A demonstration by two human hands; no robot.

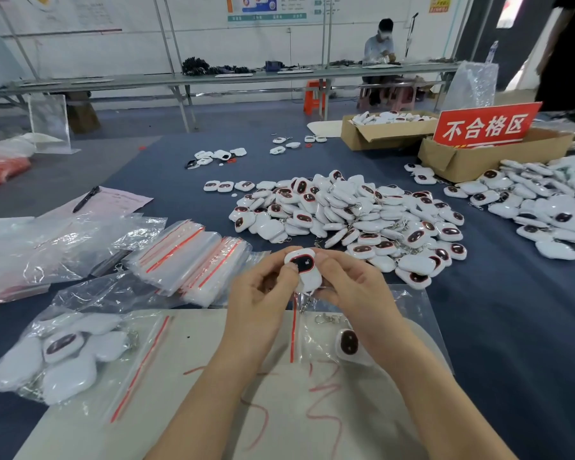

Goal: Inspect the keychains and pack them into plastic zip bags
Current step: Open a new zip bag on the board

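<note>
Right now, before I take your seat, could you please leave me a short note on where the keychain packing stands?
Hands: left hand and right hand both grip one keychain, screen up, above the white board.
Things: unpacked pile straight ahead, second pile to the right, and empty zip bags stacked left of the hands. The bag in progress under the right hand seems to hold one bagged keychain.
Done: one packed bag with several keychains, near left.
Left: finish checking this keychain, bag it, then work through the piles.
</note>
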